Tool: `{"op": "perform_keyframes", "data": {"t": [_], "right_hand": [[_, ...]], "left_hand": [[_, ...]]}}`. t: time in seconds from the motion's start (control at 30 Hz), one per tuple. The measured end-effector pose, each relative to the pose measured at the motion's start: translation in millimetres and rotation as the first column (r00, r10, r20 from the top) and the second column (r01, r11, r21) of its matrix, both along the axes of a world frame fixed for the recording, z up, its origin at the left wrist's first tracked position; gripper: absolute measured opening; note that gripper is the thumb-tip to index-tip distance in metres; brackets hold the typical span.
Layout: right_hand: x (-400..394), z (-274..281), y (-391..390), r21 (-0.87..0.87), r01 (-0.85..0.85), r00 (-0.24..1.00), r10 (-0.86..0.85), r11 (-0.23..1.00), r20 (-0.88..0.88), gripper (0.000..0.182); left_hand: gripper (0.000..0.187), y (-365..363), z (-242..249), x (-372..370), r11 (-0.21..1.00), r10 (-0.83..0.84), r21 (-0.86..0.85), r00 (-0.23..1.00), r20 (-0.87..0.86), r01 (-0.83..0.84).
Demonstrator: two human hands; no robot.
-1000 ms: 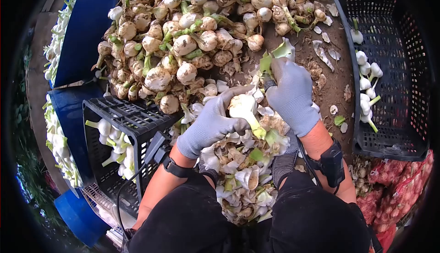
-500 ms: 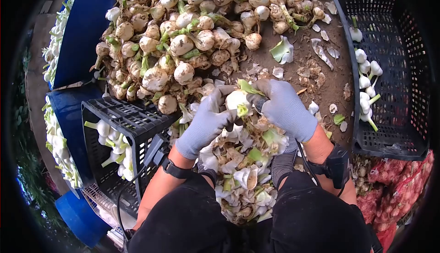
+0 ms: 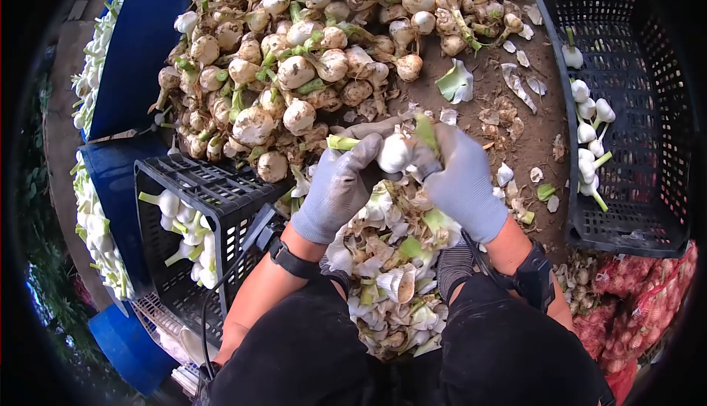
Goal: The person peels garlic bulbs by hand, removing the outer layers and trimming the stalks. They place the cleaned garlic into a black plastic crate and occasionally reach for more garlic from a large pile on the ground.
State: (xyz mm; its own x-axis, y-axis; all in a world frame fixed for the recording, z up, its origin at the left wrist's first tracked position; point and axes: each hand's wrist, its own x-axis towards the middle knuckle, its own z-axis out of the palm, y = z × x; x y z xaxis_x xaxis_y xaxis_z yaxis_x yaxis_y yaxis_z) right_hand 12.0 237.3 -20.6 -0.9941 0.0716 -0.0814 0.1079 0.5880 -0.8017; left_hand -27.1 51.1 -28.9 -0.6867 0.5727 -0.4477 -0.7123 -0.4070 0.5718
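A white garlic bulb (image 3: 395, 153) sits between my gloved hands above the peelings, its cut green stem pointing left. My left hand (image 3: 341, 185) grips the bulb and stem, fingers wrapped round them. At the bulb's right side, my right hand (image 3: 460, 178) is closed on a strip of green-tinged garlic skin (image 3: 426, 132); some of its fingertips are hidden behind the bulb. Below both hands lies a heap of garlic peelings (image 3: 398, 259) between my feet. Just beyond is a large pile of soil-stained garlic bulbs (image 3: 294, 75).
A black crate (image 3: 626, 237) with several clean bulbs lies right. Left, another black crate (image 3: 221, 207) holds white garlic, beside blue tubs (image 3: 140, 53) full of bulbs. Red mesh sacks (image 3: 641, 310) lie at lower right. Loose skins litter the soil (image 3: 479, 119).
The bulb has turned so its stem now points left instead of toward me. My right hand has moved slightly right and down, drawing a strip of skin away from the bulb.
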Motion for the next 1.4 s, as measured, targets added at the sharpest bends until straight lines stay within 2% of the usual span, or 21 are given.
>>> {"op": "perform_keyframes", "data": {"t": [0.07, 0.2, 0.3, 0.37, 0.4, 0.5, 0.53, 0.57, 0.63, 0.67, 0.7, 0.77, 0.83, 0.9, 0.93, 0.97, 1.03, 1.1, 1.17, 1.33, 1.4], "right_hand": [[-12, -8, 29, 0.213, 0.184, 0.963, -0.220, 0.960, 0.157, 0.019], [0, -28, 65, 0.422, 0.153, 0.968, -0.222, 0.894, 0.120, 0.019], [7, -22, 59, 0.338, 0.110, 0.909, -0.232, 0.935, 0.346, 0.017], [7, -7, 35, -0.113, 0.035, 0.993, -0.022, 0.993, 0.112, 0.026], [2, 1, 26, -0.108, 0.044, 0.993, -0.031, 0.993, 0.114, 0.026], [-13, 15, 7, 0.088, -0.127, 0.974, 0.141, 0.988, -0.179, 0.029], [-16, 18, 5, 0.194, -0.262, 0.964, 0.264, 0.946, 0.014, 0.026], [-20, 22, 6, 0.280, -0.401, 0.912, 0.350, 0.872, 0.215, 0.025], [2, 14, -1, -0.243, -0.390, 0.914, 0.405, 0.888, 0.012, 0.023], [9, 23, -5, -0.384, -0.463, 0.860, 0.510, 0.799, 0.026, 0.020], [12, 31, -8, -0.522, -0.510, 0.793, 0.609, 0.684, 0.022, 0.018], [7, 22, -2, -0.586, -0.418, 0.794, 0.593, 0.694, 0.136, 0.011], [-2, -9, 11, 0.166, -0.350, 0.932, 0.360, 0.922, -0.036, 0.015], [-29, 6, 31, 0.104, -0.235, 0.961, 0.247, 0.966, -0.122, 0.018], [-40, -3, 45, 0.244, -0.182, 0.978, 0.150, 0.953, 0.142, 0.014], [-62, -8, 63, 0.284, 0.005, 0.996, 0.022, 0.959, -0.090, 0.017], [-104, -35, 103, 0.513, 0.239, 0.959, -0.115, 0.824, -0.261, 0.035], [-135, -42, 119, 0.666, 0.226, 0.974, -0.142, 0.711, -0.178, 0.043], [-149, -74, 132, 0.474, 0.154, 0.987, -0.152, 0.867, -0.043, 0.037], [-90, -4, 104, 0.444, 0.230, 0.973, -0.190, 0.866, -0.133, 0.035], [-57, 3, 83, -0.017, 0.106, 0.989, -0.108, 0.994, -0.106, 0.031]], "left_hand": [[0.050, 3, 8, 3, 0.998, 0.039, 0.049, 0.999, 0.004, -0.039], [0.050, -1, 6, -2, 0.978, 0.136, 0.156, 0.990, 0.031, -0.140], [0.047, -9, -12, -5, 0.965, 0.153, 0.202, 0.985, 0.081, -0.166], [0.050, -11, -13, -8, 0.958, 0.025, 0.272, 0.970, 0.243, -0.093], [0.058, -4, -4, -5, 0.996, 0.072, 0.030, 0.967, 0.244, -0.082], [0.057, 0, -17, -4, 0.999, -0.053, 0.006, 0.996, 0.076, 0.053], [0.056, -1, -12, -4, 0.931, -0.203, -0.347, 0.949, -0.240, 0.111], [0.054, 5, 6, -6, 0.884, -0.172, -0.464, 0.962, -0.212, 0.056], [0.055, 10, -10, -15, 0.682, -0.242, -0.680, 0.794, -0.558, -0.269], [0.051, 7, -2, -25, 0.787, -0.020, -0.599, 0.964, -0.266, -0.149], [0.050, 2, -1, -36, 0.847, -0.018, -0.518, 0.968, -0.249, -0.118], [0.053, 18, 18, -54, 0.925, -0.055, -0.376, 0.964, -0.260, -0.049], [0.060, 73, 91, -50, 0.991, -0.085, -0.129, 0.945, -0.315, 0.046], [0.064, 87, 129, -48, 0.990, -0.142, -0.068, 0.855, -0.498, 0.124], [0.061, 83, 125, -61, 0.992, -0.106, -0.110, 0.832, -0.545, 0.054], [0.057, 77, 116, -70, 0.992, -0.006, -0.113, 0.858, -0.514, -0.060], [0.047, 61, 92, -81, 0.960, 0.072, -0.220, 0.912, -0.403, -0.174], [0.044, 54, 65, -72, 0.961, 0.004, -0.259, 0.943, -0.331, -0.095], [0.044, 47, 34, -61, 0.919, -0.178, -0.392, 0.934, -0.310, 0.045], [0.053, 24, 3, -48, 0.836, -0.222, -0.545, 0.870, -0.440, -0.062], [0.069, 34, 13, -43, 0.824, -0.238, -0.559, 0.840, -0.487, -0.090]]}}
